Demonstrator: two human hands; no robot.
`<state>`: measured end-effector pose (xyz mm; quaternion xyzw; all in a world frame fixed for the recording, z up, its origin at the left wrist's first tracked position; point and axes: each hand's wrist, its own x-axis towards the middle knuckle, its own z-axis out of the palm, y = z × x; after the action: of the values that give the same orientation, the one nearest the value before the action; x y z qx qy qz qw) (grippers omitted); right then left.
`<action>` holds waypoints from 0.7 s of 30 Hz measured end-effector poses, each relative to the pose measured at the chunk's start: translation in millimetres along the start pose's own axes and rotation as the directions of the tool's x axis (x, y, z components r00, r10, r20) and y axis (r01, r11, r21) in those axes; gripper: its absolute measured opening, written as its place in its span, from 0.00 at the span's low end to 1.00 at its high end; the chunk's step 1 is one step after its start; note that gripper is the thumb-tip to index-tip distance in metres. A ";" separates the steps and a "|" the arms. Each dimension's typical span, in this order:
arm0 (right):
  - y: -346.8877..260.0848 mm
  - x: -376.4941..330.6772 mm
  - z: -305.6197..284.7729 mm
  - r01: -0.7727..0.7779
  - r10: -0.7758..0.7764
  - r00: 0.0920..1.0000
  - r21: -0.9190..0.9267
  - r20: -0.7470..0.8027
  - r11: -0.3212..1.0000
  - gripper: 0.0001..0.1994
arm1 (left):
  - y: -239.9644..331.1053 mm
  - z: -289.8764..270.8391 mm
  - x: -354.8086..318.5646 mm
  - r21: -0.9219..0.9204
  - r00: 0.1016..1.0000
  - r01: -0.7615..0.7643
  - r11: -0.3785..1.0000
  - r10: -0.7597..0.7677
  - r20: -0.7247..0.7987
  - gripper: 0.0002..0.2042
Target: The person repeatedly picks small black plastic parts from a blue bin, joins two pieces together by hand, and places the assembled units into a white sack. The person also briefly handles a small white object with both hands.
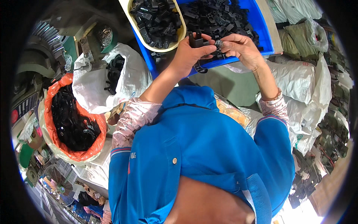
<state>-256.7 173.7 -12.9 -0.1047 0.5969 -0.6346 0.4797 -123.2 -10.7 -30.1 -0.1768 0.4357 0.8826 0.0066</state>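
My left hand point(185, 56) is closed around a black plastic part point(197, 41), thumb along its side. Opposite it, my right hand point(243, 49) pinches a small coiled metal piece, which looks like a spring point(218, 43), close to the end of the black part. Whether the two pieces touch, I cannot tell. Both hands are over the near edge of a blue tray point(269, 41) heaped with loose black plastic parts point(220, 18). A cream oval tub point(182, 33), full of similar black parts, sits at the tray's left side.
At left stand a white woven sack point(85, 93) holding black pieces and an orange-lined sack point(100, 121) of dark, glossy parts. White sacks point(292, 80) lie at right. Machinery point(37, 56) fills the far left. A fan point(56, 175) stands at lower left.
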 end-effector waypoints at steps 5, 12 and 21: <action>6.9 7.9 9.3 0.031 -0.034 0.999 0.066 0.040 0.997 0.07 | -0.2 -4.3 4.3 0.053 0.999 0.029 0.998 -0.026 -0.040 0.14; 12.6 10.8 12.6 0.081 -0.085 0.996 -0.231 -0.006 0.970 0.07 | -10.5 -3.9 5.1 0.154 0.994 0.099 0.983 -0.092 -0.057 0.14; 23.6 13.0 10.4 0.297 -0.347 0.928 -0.292 -0.137 0.909 0.08 | -8.2 -1.6 10.3 0.103 0.942 0.334 0.937 -0.329 -0.057 0.15</action>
<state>-244.6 161.5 -36.1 -0.2059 0.6930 -0.6262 0.2919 -131.0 -8.4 -40.5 -0.2643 0.4480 0.8396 0.1564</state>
